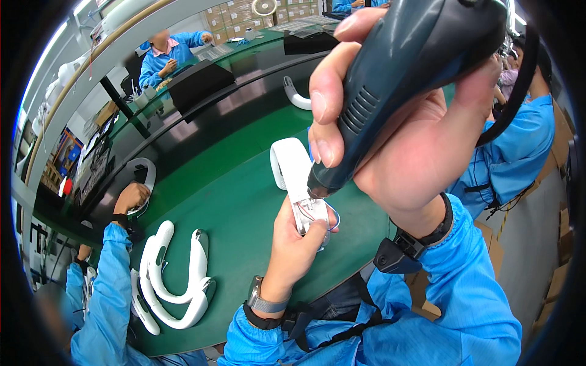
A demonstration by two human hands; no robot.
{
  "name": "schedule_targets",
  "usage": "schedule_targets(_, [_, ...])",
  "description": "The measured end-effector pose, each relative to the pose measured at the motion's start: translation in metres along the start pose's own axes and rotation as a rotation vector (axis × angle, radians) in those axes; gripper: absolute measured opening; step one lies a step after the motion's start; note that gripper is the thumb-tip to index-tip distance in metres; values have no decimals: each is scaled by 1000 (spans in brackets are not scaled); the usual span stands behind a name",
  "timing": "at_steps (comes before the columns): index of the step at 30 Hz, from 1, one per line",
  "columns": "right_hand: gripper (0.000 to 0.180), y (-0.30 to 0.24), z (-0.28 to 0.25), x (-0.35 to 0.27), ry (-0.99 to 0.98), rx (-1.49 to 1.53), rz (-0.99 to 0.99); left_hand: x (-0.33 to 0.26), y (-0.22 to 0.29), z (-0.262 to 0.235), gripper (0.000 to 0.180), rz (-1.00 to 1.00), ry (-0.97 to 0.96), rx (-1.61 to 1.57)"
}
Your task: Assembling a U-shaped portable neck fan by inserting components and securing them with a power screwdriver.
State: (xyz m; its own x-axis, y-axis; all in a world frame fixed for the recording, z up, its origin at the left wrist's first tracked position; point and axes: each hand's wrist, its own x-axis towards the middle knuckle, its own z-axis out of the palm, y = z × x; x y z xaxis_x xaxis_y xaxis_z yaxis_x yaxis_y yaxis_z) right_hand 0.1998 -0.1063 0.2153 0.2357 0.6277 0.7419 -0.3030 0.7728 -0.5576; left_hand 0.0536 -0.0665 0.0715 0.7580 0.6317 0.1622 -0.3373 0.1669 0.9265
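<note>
Factory assembly workshop. Evidence: workers (156, 62) in blue coats at green counters (244, 201); matching white curved parts (197, 262); dark handheld power tool (390, 85); stacked cardboard boxes (235, 15) behind.

table (232, 201): green-topped, ran across the middle | cartons (235, 13): stood stacked along the back | floor (528, 222): showed grey at right | strip light (52, 44): glowed at upper left

Light tube (51, 44): bright, upper left
Dark strip (235, 97): pale glare
Handheld tool (390, 73): soft sheen
Outer rim: black, edges bowed
</note>
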Motion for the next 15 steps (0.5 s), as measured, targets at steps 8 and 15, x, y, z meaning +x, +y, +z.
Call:
schedule_targets(8, [97,30,-3,-2,-127,-23,-170,-1,-1,-3,52,-27,10,20])
schedule_targets(15, [99,23,4,-7,-44,-88,26,-1,-5,-5,39,-3,-6,2])
